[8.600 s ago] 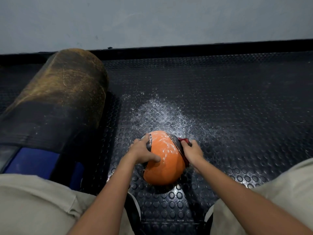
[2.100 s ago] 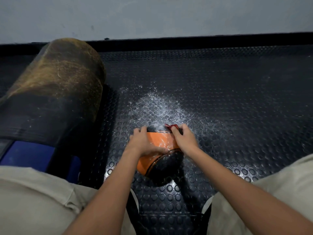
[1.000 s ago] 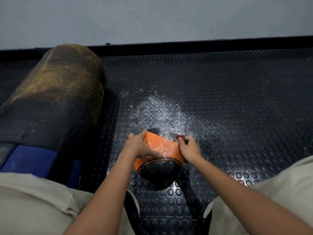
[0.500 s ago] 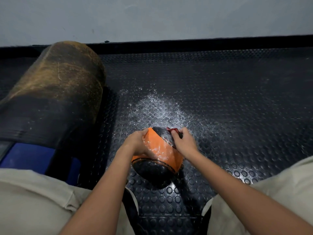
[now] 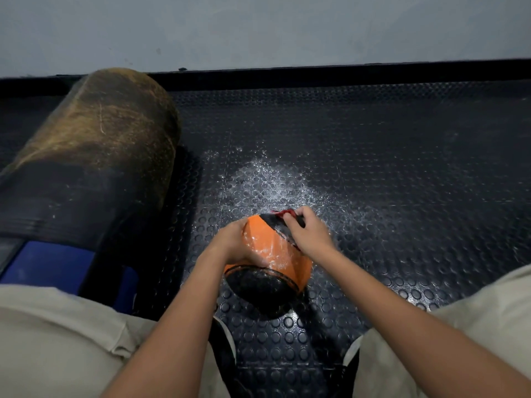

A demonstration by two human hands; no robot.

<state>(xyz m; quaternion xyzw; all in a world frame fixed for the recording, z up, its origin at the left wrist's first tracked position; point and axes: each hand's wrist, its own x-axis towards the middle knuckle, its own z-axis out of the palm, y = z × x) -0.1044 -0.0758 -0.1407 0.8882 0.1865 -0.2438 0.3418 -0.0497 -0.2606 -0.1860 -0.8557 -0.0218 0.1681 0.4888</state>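
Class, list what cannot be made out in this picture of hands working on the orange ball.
Head view, small red item: mostly covered by right hand; kind unclear.
Head view, orange and black ball, left flank: under left hand.
Head view, brown and black roll: cut by left edge.

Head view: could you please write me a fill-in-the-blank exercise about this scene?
The left hand grips a ball coloured black and ____.
The small thing under the right hand and its fingers is ____.
The big dark roll lies on the ball's ____ side.
Missing words: orange; red; left.
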